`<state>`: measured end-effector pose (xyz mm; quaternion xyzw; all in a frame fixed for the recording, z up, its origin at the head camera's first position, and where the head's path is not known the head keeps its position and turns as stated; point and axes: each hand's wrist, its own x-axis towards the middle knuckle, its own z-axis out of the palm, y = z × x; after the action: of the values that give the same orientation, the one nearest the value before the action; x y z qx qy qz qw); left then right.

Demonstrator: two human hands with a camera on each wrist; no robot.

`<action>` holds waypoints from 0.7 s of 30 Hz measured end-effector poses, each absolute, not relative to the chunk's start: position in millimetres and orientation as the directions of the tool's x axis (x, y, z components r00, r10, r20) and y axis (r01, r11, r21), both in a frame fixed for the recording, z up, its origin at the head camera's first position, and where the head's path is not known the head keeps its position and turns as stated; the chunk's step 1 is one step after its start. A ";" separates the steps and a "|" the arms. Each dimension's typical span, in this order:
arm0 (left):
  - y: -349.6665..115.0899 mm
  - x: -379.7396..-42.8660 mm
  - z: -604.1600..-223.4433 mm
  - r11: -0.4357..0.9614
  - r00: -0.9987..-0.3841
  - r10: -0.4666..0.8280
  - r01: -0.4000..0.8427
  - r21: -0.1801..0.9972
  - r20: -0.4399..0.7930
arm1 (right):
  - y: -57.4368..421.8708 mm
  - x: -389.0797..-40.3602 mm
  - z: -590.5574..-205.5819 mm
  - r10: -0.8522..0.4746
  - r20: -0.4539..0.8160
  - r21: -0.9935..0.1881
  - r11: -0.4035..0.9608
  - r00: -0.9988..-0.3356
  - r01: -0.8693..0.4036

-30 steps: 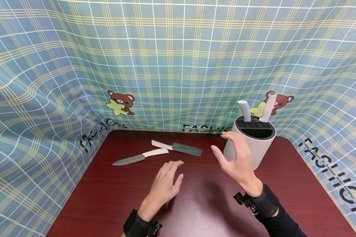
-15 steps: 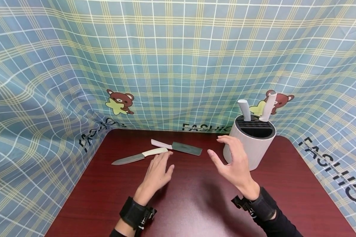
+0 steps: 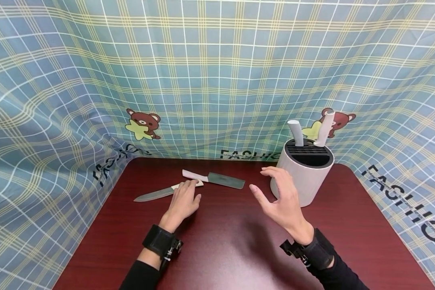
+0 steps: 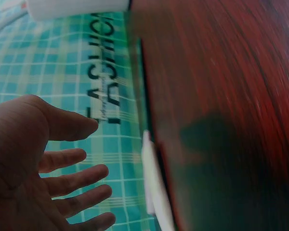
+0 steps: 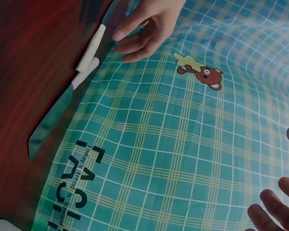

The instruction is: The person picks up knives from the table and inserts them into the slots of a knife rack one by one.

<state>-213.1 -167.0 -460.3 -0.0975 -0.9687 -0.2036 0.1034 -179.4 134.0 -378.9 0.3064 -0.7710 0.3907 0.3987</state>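
My left hand [image 3: 181, 203] hovers over a knife [image 3: 154, 195] with a cream handle and grey blade, its fingers overlapping the handle in the head view. In the left wrist view this hand [image 4: 62, 159] has its fingers spread, apart from the cream handle [image 4: 159, 187]. Just behind lies a cleaver [image 3: 226, 180] with a pale pink handle and dark rectangular blade. My right hand [image 3: 280, 201] is held up, thumb and fingers apart with nothing between them, in front of a white oval knife block [image 3: 301, 181].
Two knives stand in the block's slotted black top, showing a pale grey handle [image 3: 295, 133] and a white handle [image 3: 325, 128]. The dark red table [image 3: 217, 249] is enclosed by a plaid cloth [image 3: 217, 80] at the back and sides.
My left hand has moved left and forward from the table's middle to over the cream-handled knife. The right hand has drifted slightly left, staying raised. Knives and block stay in place.
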 end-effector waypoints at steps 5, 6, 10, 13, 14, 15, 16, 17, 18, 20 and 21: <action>-173.2 -223.0 -466.2 0.920 -0.962 0.146 0.218 0.325 0.232 | 132.9 -177.4 -380.3 -0.168 0.842 -0.374 0.502 -0.512 -0.780; -173.9 -224.3 -466.6 0.922 -0.963 0.143 0.214 0.323 0.229 | 133.0 -176.8 -380.7 -0.170 0.840 -0.376 0.502 -0.516 -0.779; -177.0 -229.9 -465.8 0.923 -0.971 0.132 0.194 0.331 0.200 | 133.9 -175.2 -382.4 -0.173 0.832 -0.384 0.507 -0.527 -0.772; -180.1 -235.1 -465.5 0.922 -0.976 0.124 0.180 0.341 0.180 | 134.6 -174.8 -383.2 -0.170 0.831 -0.386 0.509 -0.530 -0.769; -181.5 -236.6 -465.8 0.924 -0.977 0.120 0.175 0.340 0.177 | 134.9 -174.7 -383.2 -0.171 0.830 -0.386 0.510 -0.530 -0.769; -183.2 -238.2 -466.1 0.923 -0.978 0.114 0.169 0.344 0.176 | 135.1 -174.9 -383.2 -0.172 0.830 -0.385 0.510 -0.530 -0.769; -185.0 -239.6 -466.4 0.925 -0.979 0.108 0.162 0.343 0.171 | 135.2 -175.0 -383.1 -0.172 0.831 -0.385 0.509 -0.529 -0.770; -187.0 -241.1 -466.9 0.927 -0.980 0.103 0.156 0.341 0.168 | 135.4 -175.1 -383.0 -0.173 0.831 -0.384 0.509 -0.529 -0.770; -189.0 -242.2 -467.4 0.928 -0.982 0.099 0.149 0.341 0.162 | 135.7 -175.2 -382.9 -0.175 0.831 -0.383 0.509 -0.528 -0.771; -193.1 -244.3 -468.4 0.930 -0.984 0.094 0.141 0.338 0.154 | 136.1 -175.5 -382.6 -0.178 0.830 -0.381 0.510 -0.528 -0.771; -194.9 -245.6 -468.7 0.930 -0.984 0.092 0.139 0.342 0.150 | 136.3 -175.5 -382.3 -0.178 0.830 -0.381 0.511 -0.528 -0.771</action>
<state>-245.6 -194.9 -468.7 -0.0589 -0.9800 -0.1782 0.0656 -175.5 136.3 -382.3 0.3034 -0.7819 0.3906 0.3794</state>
